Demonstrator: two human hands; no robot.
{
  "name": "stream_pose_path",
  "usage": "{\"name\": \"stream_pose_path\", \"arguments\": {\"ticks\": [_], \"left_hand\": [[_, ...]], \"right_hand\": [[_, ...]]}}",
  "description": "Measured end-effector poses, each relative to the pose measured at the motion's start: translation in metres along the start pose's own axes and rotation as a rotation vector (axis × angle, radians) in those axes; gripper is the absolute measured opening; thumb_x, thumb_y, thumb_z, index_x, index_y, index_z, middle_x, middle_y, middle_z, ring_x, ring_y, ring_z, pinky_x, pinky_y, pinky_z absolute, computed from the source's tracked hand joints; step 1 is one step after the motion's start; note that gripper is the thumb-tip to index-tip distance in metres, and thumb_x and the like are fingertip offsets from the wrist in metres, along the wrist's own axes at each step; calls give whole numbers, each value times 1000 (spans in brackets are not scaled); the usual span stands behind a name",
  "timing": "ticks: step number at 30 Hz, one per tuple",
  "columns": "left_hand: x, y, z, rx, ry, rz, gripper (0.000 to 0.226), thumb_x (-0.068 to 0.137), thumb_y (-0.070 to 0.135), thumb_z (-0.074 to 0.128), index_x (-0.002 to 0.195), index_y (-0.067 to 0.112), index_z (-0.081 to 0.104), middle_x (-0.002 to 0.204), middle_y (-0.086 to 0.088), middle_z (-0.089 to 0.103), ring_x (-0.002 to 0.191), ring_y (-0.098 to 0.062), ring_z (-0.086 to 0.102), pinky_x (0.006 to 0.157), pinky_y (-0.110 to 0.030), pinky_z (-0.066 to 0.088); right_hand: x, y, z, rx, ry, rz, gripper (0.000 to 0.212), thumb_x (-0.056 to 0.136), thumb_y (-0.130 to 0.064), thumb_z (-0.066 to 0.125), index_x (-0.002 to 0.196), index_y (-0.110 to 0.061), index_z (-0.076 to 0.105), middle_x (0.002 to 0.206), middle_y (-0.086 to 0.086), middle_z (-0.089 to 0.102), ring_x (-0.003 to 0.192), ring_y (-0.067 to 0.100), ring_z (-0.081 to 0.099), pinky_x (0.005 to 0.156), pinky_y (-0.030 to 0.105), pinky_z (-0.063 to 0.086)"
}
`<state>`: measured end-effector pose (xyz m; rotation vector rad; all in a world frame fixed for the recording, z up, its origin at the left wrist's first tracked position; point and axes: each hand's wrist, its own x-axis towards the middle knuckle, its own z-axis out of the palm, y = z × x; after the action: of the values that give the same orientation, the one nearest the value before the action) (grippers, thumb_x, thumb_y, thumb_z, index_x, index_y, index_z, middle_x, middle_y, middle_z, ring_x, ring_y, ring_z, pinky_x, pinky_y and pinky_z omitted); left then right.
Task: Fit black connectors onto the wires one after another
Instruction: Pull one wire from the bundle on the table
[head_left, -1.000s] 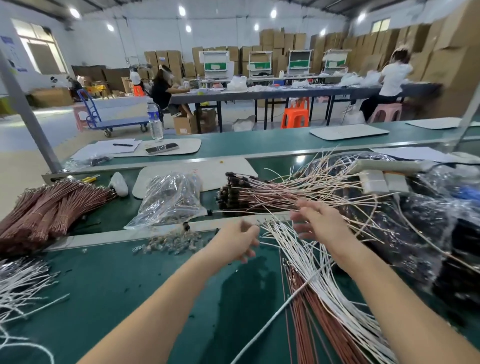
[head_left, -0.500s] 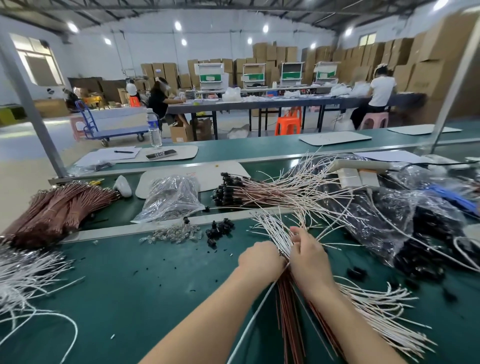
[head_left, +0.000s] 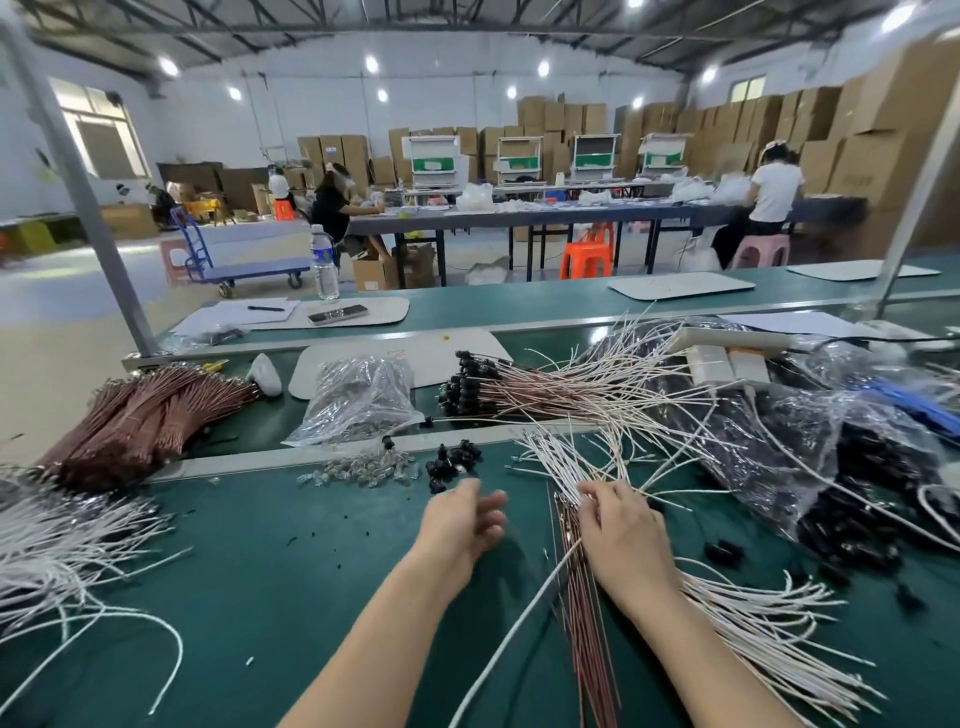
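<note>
Fingers on wires, connectors nearby

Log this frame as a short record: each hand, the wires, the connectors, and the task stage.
left hand: open, blurred, holding nothing, just short of the loose black connectors
right hand: lies on the white wires, fingertips curled into them; grip unclear
brown wires: on the green bench, left of the right forearm, top ends under the hand
capped bundle: brown wires with black ends, on the strip behind
stage: left hand has no connector yet
</note>
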<state>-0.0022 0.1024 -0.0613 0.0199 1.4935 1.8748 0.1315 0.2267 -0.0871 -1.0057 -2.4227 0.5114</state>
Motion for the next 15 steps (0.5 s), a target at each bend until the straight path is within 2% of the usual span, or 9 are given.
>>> {"name": "stream_pose_path", "arguments": {"ticks": [3,7,11,15], "left_hand": [[-3,11,-48,-410,-63,-9,20,105,17,50,101,-1,57,73,-8,64,48,-8,55,42,-16,49],[-6,22,-93,-741,-123,78,16,103,19,52,95,7,60,82,-2,62,59,-6,57,53,-14,53],[2,31,-107,-930,-157,117,11,98,16,57,94,8,65,84,-1,64,66,-7,59,60,-15,54],[13,39,-121,-974,-139,151,16,102,15,52,95,7,63,87,-2,65,73,-9,59,63,-21,57]], "right_hand": [[0,-2,0,0,23,-14,34,106,-35,36,133,-29,55,129,-7,58,120,11,52,107,34,35],[-2,-7,-1,6,82,-42,34,104,-28,45,136,-25,57,128,-4,61,120,13,53,107,34,37],[2,-28,-1,-11,238,-154,28,97,-14,58,123,-20,67,114,1,67,110,20,57,99,34,43],[21,-70,12,48,16,-287,27,103,-23,51,126,-24,65,115,-7,65,108,11,53,101,27,43]]}}
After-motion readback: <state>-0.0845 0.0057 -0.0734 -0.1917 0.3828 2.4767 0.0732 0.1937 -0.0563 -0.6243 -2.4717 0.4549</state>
